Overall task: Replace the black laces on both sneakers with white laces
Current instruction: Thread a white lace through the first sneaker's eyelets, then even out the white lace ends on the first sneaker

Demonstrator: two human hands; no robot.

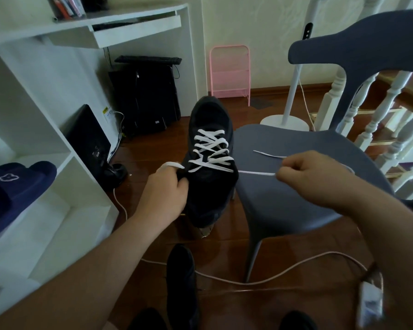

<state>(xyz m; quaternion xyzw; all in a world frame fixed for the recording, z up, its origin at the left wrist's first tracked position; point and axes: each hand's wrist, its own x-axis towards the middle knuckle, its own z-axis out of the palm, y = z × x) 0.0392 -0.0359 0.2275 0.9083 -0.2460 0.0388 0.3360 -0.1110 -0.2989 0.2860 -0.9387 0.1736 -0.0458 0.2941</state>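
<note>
A black sneaker (210,120) is held up in the air, toe pointing away, with a white lace (210,148) criss-crossed through its eyelets. My left hand (163,194) grips the sneaker's heel side, and one lace end loops over its fingers. My right hand (312,177) pinches the other lace end, pulled taut to the right over the chair seat. Its loose tip lies on the seat. A second black sneaker (181,279) lies on the floor below, its lacing not visible.
A grey plastic chair (296,206) stands at right. White shelving (57,139) with navy slippers (17,186) fills the left. Cables (260,279) cross the wooden floor. A fan stand (286,120), pink rack (229,72) and white banister (391,129) stand behind.
</note>
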